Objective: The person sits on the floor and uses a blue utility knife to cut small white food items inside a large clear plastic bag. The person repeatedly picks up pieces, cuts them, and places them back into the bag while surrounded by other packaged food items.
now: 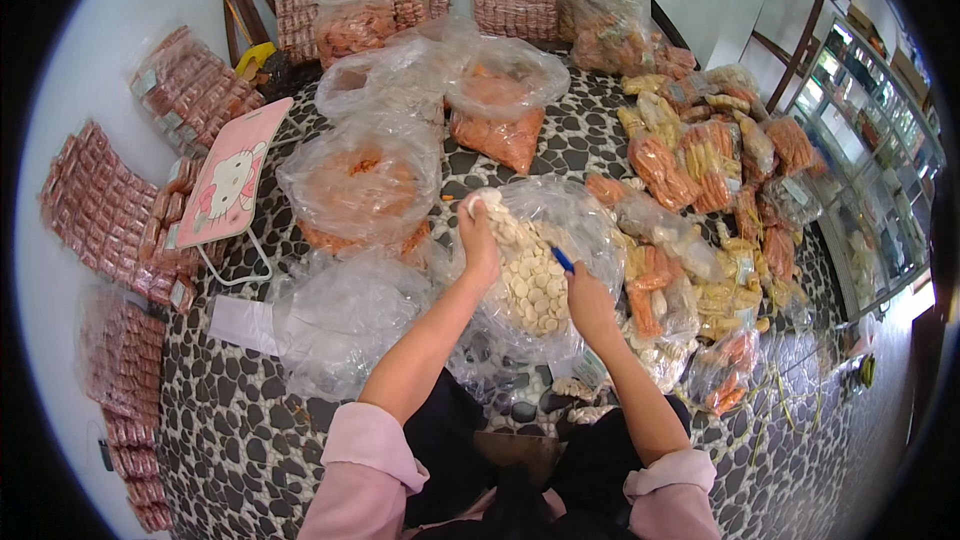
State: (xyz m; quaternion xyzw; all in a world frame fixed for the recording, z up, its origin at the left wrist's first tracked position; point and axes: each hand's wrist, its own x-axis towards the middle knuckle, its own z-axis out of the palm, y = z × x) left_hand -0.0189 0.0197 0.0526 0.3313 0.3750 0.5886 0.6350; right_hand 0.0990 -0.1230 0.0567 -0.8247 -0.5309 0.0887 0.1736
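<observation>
My left hand (478, 240) grips a bunch of pale, thin round chips (504, 223), which look like raw crackers, above a large clear plastic bag (574, 214). In my right hand (591, 304) is a tool with a blue handle (562, 259), its tip close to the bunch; the tip is too small to make out. Loose pale round chips (534, 289) fill the middle of the opened bag between my two hands. Crumpled clear plastic bags (352, 322) lie on the floor to the left of my left forearm.
Open bags of orange pieces (360, 187) stand ahead, another orange bag (499, 131) behind. Orange and yellow packets (664, 172) heap up at right beside a glass cabinet (870, 157). A pink folding table (232, 176) stands on edge at left, near stacked packs (101, 210).
</observation>
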